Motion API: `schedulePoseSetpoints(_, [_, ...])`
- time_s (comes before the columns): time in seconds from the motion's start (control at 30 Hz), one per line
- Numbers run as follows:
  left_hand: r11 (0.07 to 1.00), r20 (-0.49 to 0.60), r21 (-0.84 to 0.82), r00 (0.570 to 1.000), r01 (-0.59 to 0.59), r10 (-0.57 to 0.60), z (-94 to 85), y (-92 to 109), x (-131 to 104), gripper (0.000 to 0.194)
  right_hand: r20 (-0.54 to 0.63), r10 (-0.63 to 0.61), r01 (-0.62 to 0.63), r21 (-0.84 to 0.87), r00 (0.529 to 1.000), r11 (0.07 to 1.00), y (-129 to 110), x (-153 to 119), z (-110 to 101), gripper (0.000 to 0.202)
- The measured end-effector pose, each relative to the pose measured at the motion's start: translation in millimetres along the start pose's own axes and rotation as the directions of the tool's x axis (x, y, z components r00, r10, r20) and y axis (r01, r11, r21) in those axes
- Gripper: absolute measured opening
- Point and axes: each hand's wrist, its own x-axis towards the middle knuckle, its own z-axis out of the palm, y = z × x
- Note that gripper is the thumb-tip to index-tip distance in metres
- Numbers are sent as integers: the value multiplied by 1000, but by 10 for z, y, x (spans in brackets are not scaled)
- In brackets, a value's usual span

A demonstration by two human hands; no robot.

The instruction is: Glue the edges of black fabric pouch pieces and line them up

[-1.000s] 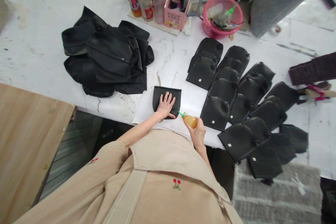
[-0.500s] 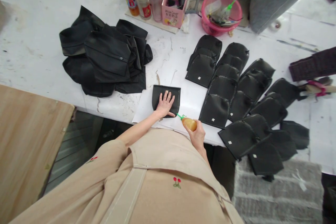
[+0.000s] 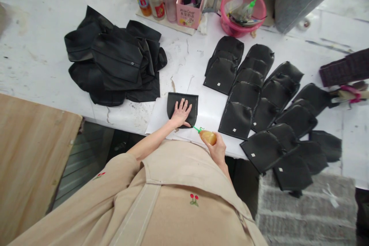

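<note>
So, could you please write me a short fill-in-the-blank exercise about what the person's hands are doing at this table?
1. The left hand lies flat on a ____ leather piece.
2. The right hand holds a small amber bottle with a ____ nozzle.
3. That nozzle points at the piece's ____ edge.
4. The round basin of tools at the far edge of the table is ____.

Missing words: black; green; near; pink
</note>
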Motion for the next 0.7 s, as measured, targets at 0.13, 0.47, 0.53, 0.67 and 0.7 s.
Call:
schedulePoseSetpoints(0.13, [1000, 7, 1, 1000, 0, 0, 2, 5, 4, 126, -6, 8, -8, 42, 1000, 999, 11, 29, 45, 65])
schedulePoseSetpoints(0.47, [1000, 36, -1, 999, 13, -13, -26, 12, 6, 126, 16, -3, 2, 56, 1000, 998, 71, 78, 4, 65])
schedulePoseSetpoints(0.53, [1000, 28, 4, 1000, 12, -12, -10, 6, 6, 126, 9, 9, -9, 56, 1000, 998, 63, 75, -3, 64])
schedulePoseSetpoints(0.67, [1000, 18, 0, 1000, 9, -9, 9, -2, 4, 125, -3, 20, -20, 57, 1000, 998, 32, 89, 20, 63])
schedulePoseSetpoints(0.7, [1000, 22, -6, 1000, 8, -7, 10, -3, 4, 125, 1, 17, -17, 56, 1000, 998, 27, 94, 19, 63])
